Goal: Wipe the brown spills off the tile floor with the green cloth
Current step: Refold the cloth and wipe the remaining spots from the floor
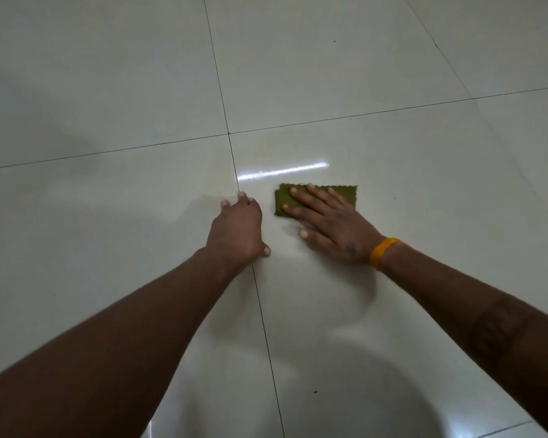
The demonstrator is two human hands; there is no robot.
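Glossy pale tile floor (pixel 393 74) fills the whole view, crossed by dark grout lines, with a bright streak of reflected light just beyond the green cloth (pixel 285 200). That cloth lies folded flat on the tile right of the grout cross, near the centre of the scene. Your right hand (pixel 329 226) lies on it with fingers straight and spread, palm down, pressing rather than gripping; nothing is curled around the fabric. An orange band (pixel 382 252) sits at that wrist. Your left hand (pixel 239 229) braces on the floor just left of the cloth, fingertips down, holding nothing.

No brown spill is plainly visible, only a few tiny dark specks, so the patch under your palm looks mostly done. To wipe well, keep the palm flat over the cloth's middle, push in overlapping strokes, and refold to a clean face if it smears.
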